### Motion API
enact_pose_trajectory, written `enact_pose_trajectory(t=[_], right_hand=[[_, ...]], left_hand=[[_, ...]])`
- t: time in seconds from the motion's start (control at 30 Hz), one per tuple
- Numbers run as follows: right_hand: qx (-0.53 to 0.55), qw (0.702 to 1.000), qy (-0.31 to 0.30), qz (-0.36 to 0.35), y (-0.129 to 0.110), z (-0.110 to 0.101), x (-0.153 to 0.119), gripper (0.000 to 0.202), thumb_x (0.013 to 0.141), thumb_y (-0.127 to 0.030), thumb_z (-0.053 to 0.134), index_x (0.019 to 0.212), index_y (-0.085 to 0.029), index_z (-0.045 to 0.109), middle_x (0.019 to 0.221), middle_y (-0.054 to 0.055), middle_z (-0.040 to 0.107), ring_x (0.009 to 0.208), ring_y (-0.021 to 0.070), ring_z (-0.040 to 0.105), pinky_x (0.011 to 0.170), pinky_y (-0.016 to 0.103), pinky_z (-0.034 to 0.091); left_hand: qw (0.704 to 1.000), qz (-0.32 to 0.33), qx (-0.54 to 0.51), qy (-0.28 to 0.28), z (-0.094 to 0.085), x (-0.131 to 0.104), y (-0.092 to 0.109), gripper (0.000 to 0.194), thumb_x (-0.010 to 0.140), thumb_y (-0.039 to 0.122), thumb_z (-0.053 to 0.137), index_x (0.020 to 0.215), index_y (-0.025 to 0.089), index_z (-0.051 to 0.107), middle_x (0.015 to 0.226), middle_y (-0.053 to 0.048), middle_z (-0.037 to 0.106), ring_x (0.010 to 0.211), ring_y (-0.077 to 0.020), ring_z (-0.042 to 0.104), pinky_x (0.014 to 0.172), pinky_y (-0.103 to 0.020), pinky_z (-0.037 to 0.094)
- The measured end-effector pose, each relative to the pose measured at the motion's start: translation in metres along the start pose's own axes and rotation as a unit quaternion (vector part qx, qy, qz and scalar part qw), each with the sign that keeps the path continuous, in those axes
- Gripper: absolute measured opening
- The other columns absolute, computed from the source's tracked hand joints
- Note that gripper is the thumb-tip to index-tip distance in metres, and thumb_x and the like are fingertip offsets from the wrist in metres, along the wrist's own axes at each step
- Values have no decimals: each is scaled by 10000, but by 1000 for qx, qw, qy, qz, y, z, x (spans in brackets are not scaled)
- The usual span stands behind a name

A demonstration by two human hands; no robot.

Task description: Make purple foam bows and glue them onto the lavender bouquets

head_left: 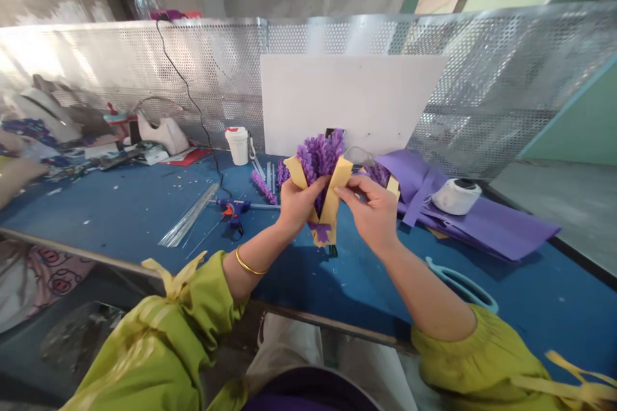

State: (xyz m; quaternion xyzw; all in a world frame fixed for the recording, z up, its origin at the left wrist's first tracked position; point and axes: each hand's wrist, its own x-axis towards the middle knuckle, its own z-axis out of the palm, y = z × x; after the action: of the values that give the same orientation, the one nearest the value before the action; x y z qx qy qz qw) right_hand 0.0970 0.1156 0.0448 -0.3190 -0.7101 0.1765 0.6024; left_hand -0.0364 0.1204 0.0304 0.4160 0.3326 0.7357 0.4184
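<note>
A small bouquet of purple lavender-like flowers [318, 155] is held up over the blue table, wrapped in yellow paper [330, 213] with a purple bow [320, 231] low on its front. Green stem ends show below the wrap. My left hand [297, 204] grips the bouquet from the left, its thumb lying across the front among the flowers. On the other side, my right hand [373, 209] pinches the edge of the yellow wrap between thumb and fingers. Behind my right hand, another bunch of purple flowers with yellow paper [393, 186] is partly hidden.
A blue glue gun [234, 210] lies left of my hands beside clear glue sticks [189, 215]. Purple sheets [491, 218] with a white roll [456, 196] lie right, near light-blue scissors [463, 284]. A white cup [238, 145] stands behind. Another person's arm [19, 178] shows far left.
</note>
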Motion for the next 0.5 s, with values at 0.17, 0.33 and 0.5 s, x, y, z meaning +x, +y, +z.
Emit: enact_pose_trajectory(t=[0.17,0.33,0.5], right_hand=[[-2,999,-20,-27,8,-5,6,76,850,-240,665,788,-210,698,804,-1,678,771,169,612,730,307,482],[-8,999,22,-23,10,-7,5,43,829,-230,679,798,-216,705,826,15,634,814,183,584,757,327,487],[16,999,47,19,21,-11,3,69,807,-268,702,858,-222,699,963,42,633,943,216,615,808,357,536]], left_hand=[[1000,-4,2,-29,1,4,-4,253,685,345,814,809,139,733,832,-35,762,753,-182,692,707,-271,544],[997,-31,-18,-71,3,4,-6,336,679,394,837,883,142,747,915,-55,778,847,-213,714,792,-304,560],[990,-70,-28,-121,-2,4,-5,399,684,443,843,943,154,751,963,-77,780,923,-252,724,838,-330,549]])
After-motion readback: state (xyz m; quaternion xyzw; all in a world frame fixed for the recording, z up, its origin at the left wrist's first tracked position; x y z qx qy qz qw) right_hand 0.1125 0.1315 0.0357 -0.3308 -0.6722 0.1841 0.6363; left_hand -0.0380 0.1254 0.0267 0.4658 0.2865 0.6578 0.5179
